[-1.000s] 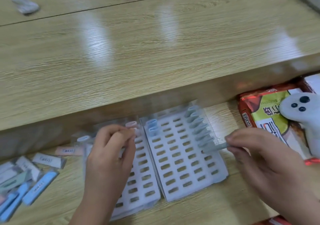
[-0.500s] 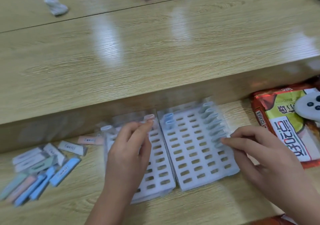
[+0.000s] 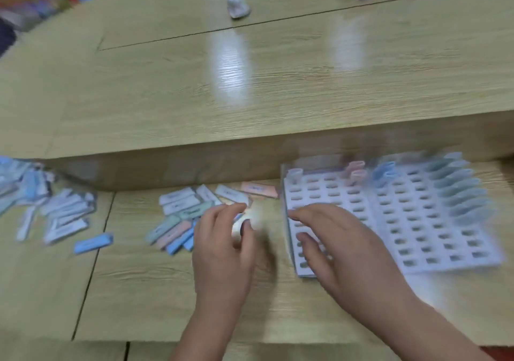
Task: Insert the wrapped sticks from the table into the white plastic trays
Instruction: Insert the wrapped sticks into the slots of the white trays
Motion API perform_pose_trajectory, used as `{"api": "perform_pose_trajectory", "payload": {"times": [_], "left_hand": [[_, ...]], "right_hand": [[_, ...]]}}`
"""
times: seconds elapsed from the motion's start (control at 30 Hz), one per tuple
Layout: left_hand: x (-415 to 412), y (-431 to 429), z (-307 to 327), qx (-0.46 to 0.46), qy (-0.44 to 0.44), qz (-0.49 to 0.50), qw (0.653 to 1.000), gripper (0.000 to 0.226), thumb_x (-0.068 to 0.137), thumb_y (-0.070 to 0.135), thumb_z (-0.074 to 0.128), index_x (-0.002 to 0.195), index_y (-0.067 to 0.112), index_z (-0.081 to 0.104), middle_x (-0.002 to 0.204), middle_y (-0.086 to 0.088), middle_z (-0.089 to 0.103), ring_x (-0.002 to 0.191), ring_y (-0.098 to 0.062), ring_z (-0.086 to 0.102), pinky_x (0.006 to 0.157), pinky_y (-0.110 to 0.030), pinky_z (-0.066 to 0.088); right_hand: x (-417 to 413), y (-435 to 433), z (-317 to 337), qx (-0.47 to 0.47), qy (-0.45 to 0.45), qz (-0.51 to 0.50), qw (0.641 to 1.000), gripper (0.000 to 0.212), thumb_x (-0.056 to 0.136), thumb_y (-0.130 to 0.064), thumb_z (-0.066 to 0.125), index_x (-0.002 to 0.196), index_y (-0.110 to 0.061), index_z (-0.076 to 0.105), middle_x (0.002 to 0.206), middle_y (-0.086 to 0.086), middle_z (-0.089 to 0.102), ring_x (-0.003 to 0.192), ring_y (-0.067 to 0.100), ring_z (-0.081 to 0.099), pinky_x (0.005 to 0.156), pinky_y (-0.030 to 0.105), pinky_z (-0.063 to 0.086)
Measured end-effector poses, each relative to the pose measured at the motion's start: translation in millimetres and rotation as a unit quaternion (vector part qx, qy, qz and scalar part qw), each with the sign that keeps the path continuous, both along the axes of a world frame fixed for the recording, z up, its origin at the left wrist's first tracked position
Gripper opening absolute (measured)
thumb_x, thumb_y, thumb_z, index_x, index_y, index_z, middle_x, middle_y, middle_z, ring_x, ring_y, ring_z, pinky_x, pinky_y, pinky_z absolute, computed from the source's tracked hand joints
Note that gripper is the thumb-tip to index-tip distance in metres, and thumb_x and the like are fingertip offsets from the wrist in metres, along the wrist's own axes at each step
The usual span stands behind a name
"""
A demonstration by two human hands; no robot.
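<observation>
**Pickup step: left hand (image 3: 222, 246) curled, right hand (image 3: 342, 249) flat**

The left hand's fingers curl at the near edge of the loose pile of flat, pastel, paper-wrapped sticks (image 3: 180, 218). There is a pale smear at the fingertips, too blurred to tell whether a stick is pinched. The right hand's fingers are relaxed and spread, lying over the left edge of the two white plastic slotted trays (image 3: 411, 238) and holding nothing.

The trays sit side by side just right of the pile, with most slots unfilled. A column of pale teal standing sticks (image 3: 459, 193) runs down the right side, and a few pink and blue ones stand in the far row. A second heap of sticks (image 3: 61, 216) lies well apart to the left. Everything is on the light wood-grain table (image 3: 167, 291).

Handling, as a judgement: the sticks look light and thin, slick in the wrapper, and a bit bendy. Pinch one by its long edges near one end so the free end drops into a slot. The trays look light too, so brace them or they may skid.
</observation>
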State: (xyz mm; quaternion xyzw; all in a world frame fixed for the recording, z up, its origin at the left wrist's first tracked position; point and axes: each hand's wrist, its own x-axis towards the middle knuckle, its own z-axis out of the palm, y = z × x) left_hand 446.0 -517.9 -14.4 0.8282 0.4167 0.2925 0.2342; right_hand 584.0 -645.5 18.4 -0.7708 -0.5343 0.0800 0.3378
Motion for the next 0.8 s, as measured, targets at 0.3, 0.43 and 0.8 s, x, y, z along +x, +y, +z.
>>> {"api": "perform_pose_trajectory", "payload": {"times": [0.3,0.43,0.8], "left_hand": [[-79,63,-21,-0.007,0.168,0.059,0.984,0.039,0.082,0.024,0.073,0.119,0.018,0.063,0.119,-0.01,0.052,0.104,-0.029,0.05,0.087,-0.041,0.044],[-96,73,-23,-0.001,0.17,0.021,0.985,0.033,0.085,0.026,0.071,0.117,0.028,0.065,0.12,-0.003,0.049,0.108,-0.023,0.045,0.087,-0.037,0.045],[-96,84,-21,-0.019,0.205,0.038,0.978,0.024,0.087,0.034,0.069,0.108,0.022,0.068,0.115,0.003,0.048,0.107,-0.017,0.043,0.067,-0.028,0.038]], "right_hand": [[-61,121,-28,-0.177,-0.141,0.052,0.973,0.04,0.09,-0.007,0.049,0.127,-0.023,0.05,0.125,-0.001,0.049,0.116,0.023,0.046,0.081,0.035,0.045],[-62,124,-35,-0.238,-0.209,0.038,0.948,0.033,0.088,-0.008,0.051,0.118,-0.022,0.052,0.116,0.0,0.051,0.11,0.024,0.049,0.066,0.033,0.035],[-63,109,-32,-0.244,-0.211,0.047,0.945,0.027,0.093,-0.033,0.057,0.118,-0.025,0.056,0.113,-0.003,0.054,0.11,0.021,0.049,0.073,0.031,0.044]]}}
